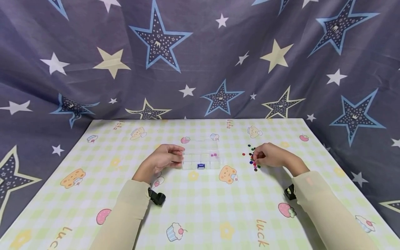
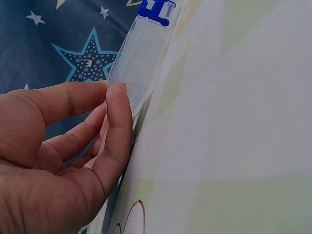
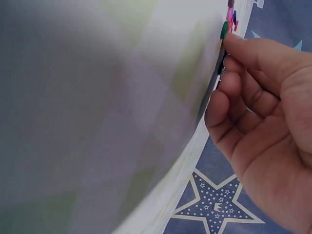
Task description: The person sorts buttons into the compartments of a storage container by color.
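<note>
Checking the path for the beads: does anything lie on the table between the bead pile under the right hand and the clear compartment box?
Nothing visible does: between the beads under the right hand and the clear box lies only bare tablecloth.

Right hand [image 3: 258, 117] fingers curled at coloured beads [image 3: 228, 22], table edge [image 3: 195, 141], star cloth [image 3: 214, 204]

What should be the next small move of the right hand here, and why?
Probably pinch one bead from the small pile of coloured beads and lift it. The right hand has curled fingertips at the pile, while the left hand holds the clear plastic compartment box at its side.
</note>
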`<state>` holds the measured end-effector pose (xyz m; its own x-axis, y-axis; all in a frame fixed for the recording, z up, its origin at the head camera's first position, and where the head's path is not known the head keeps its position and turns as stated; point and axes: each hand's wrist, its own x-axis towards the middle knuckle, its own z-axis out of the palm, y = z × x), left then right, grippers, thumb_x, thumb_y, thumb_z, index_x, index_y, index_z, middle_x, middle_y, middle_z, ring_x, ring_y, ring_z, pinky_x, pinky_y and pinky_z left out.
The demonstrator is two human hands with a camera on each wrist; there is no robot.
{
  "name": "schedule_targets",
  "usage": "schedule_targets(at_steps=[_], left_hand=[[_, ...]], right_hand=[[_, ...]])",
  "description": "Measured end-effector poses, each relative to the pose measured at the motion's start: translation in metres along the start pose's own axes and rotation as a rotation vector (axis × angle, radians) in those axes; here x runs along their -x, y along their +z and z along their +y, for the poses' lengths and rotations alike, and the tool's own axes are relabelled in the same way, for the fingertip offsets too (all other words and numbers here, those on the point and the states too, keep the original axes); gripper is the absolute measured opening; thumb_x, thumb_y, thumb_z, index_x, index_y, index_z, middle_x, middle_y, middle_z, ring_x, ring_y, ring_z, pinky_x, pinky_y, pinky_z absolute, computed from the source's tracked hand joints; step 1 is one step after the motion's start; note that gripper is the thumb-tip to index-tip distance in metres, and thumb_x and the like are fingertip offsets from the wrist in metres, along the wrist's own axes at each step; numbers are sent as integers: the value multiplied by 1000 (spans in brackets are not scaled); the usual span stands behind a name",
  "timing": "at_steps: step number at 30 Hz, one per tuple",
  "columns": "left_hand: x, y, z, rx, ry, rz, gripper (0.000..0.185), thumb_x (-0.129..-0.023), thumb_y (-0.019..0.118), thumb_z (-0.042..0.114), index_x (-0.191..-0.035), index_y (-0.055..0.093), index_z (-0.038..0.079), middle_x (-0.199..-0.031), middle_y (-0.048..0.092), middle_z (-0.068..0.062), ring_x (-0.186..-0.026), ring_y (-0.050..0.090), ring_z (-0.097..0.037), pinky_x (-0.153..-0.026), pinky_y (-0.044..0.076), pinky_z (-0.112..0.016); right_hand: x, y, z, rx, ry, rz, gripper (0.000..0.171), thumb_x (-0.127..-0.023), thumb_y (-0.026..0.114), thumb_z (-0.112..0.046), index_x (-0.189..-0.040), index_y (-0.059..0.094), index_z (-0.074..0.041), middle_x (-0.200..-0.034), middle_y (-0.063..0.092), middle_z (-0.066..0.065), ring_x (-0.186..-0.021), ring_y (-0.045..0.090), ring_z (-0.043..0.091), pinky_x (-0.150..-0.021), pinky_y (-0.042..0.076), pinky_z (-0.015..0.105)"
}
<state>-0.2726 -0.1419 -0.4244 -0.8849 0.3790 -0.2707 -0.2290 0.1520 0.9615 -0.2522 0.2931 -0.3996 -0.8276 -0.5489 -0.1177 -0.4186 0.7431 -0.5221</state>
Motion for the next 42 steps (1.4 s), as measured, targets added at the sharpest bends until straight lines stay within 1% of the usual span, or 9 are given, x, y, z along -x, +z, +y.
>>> schedule_targets(at_steps=[8, 19, 23, 30, 32, 36, 42], left_hand=[[-1, -1, -1, -4, 2, -5, 48, -96, 65, -6, -142, 51, -8, -113, 57, -13, -92, 66, -21, -81, 63, -33], [-1, -1, -1, -1, -9, -1, 47, -96, 65, -7, -142, 52, -8, -111, 57, -11, -91, 66, -22, -80, 63, -33], [0, 0, 1, 1, -3, -3, 47, -96, 65, -8, -141, 52, -8, -110, 57, -11, -91, 65, -22, -80, 63, -33], [2, -1, 2, 2, -6, -7, 47, -96, 64, -8, -142, 52, -7, -109, 57, -10, -92, 66, -22, -80, 63, -33], [2, -1, 2, 2, -5, -9, 48, -96, 64, -8, -142, 51, -7, -110, 57, -11, -93, 66, -22, -81, 63, -33], [1, 0, 2, 8, -9, -9, 48, -96, 65, -7, -143, 51, -7, -110, 57, -11, -91, 65, -22, -81, 63, -33], [1, 0, 3, 15, -22, 5, 48, -95, 66, -8, -142, 52, -7, -108, 57, -10, -88, 64, -19, -80, 63, -33]], right_hand=[[0, 1, -1, -12, 12, -19, 9, -95, 69, -3, -89, 68, -8, -74, 60, 0, -66, 50, 12, -59, 42, 24], [3, 3, 0, 6, 10, -18, 12, -96, 62, 1, -88, 66, -8, -74, 59, -2, -65, 49, 11, -59, 42, 23], [3, 2, 1, -18, 20, -23, 12, -96, 63, 1, -89, 67, -8, -75, 60, -1, -64, 49, 11, -59, 43, 24], [2, -2, 0, -67, 44, -47, 7, -97, 66, -4, -92, 69, -7, -77, 63, 0, -66, 50, 13, -59, 44, 25], [3, -5, 0, -73, 48, -40, 7, -97, 66, -4, -92, 70, -7, -77, 63, 0, -67, 50, 14, -60, 44, 25], [8, -10, 3, -63, 49, 1, 7, -97, 68, -3, -92, 71, -6, -78, 64, 0, -69, 51, 14, -62, 44, 26], [11, -13, 9, -11, 55, 41, 7, -95, 68, -1, -92, 72, -6, -80, 66, -2, -72, 52, 14, -66, 45, 26]])
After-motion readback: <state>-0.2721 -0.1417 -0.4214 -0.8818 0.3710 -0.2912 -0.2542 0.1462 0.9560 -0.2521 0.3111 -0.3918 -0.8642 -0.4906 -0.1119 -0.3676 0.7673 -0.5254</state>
